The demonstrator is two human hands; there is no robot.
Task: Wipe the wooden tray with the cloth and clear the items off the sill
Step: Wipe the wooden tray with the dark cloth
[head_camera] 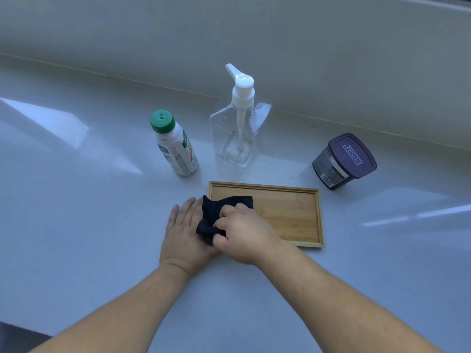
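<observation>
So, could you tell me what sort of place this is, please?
Probably a home window sill: a glossy white ledge under a sloped frame, bearing household items, a pump bottle, a green-capped bottle and a purple-lidded jar.

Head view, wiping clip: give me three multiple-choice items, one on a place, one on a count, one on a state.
1. Where is the purple-lidded dark jar?
A. on the tray
B. right of the tray
C. behind the pump bottle

2. How many containers stand on the sill?
A. two
B. three
C. four

3. What is the right hand doing?
A. lying flat
B. gripping the cloth
C. lifting a bottle

Answers:
B, the purple-lidded dark jar sits beyond the rectangular wooden tray's right end.
B, jar, clear pump bottle, green-capped white bottle.
B, the right hand bunches the dark blue cloth; the left hand lies flat.
</observation>
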